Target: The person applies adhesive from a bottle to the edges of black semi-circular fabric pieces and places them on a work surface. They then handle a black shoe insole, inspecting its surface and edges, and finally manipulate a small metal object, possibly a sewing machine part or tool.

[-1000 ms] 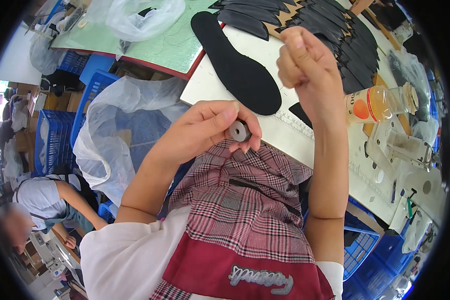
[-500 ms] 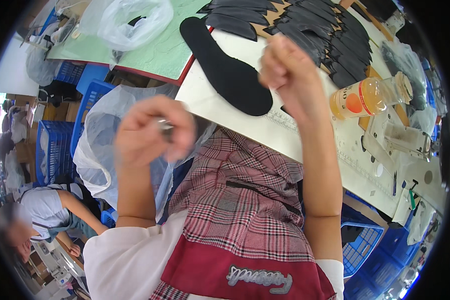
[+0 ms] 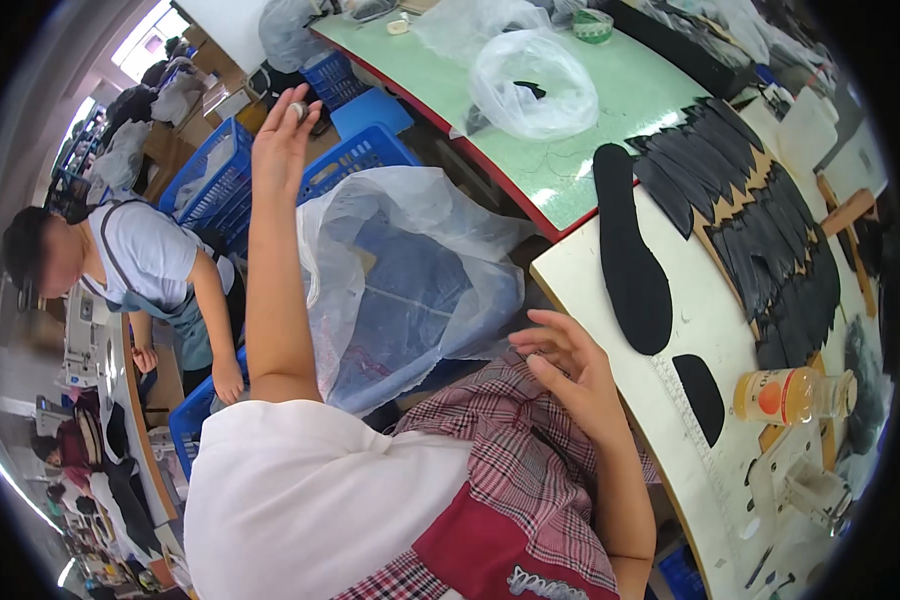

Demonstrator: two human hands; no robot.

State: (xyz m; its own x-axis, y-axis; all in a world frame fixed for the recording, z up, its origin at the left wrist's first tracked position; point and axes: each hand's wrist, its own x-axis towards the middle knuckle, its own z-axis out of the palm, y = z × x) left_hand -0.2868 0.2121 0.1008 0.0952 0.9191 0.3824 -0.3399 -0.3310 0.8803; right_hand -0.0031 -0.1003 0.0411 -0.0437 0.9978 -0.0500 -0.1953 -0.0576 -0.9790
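My left hand (image 3: pixel 282 150) is raised at the far left, arm stretched out and fingers extended. A small silvery metal piece (image 3: pixel 300 112) sits at its fingers; its exact kind cannot be made out. Close to the table's near edge, my right hand (image 3: pixel 575 375) is over my checked apron (image 3: pixel 470 415), fingers apart and slightly bent, with nothing visible in it. Right of that hand, a black insole-shaped piece (image 3: pixel 635 260) lies flat on the white table (image 3: pixel 580 270). A smaller black rounded piece (image 3: pixel 700 398) rests below it, beside printed ruler markings.
A clear plastic bag (image 3: pixel 480 290) lines a blue crate between my arms. Overlapping black cut pieces (image 3: pixel 765 235) cover the table's far part, near a bottle of orange drink (image 3: pixel 780 395). Another plastic bag (image 3: pixel 530 90) lies on the green table (image 3: pixel 450 70). A co-worker (image 3: pixel 150 260) sits left.
My view has swung left. My left hand has moved out and away with its fingers extended. My right hand has left the insole-shaped piece, dropped toward my lap and opened.
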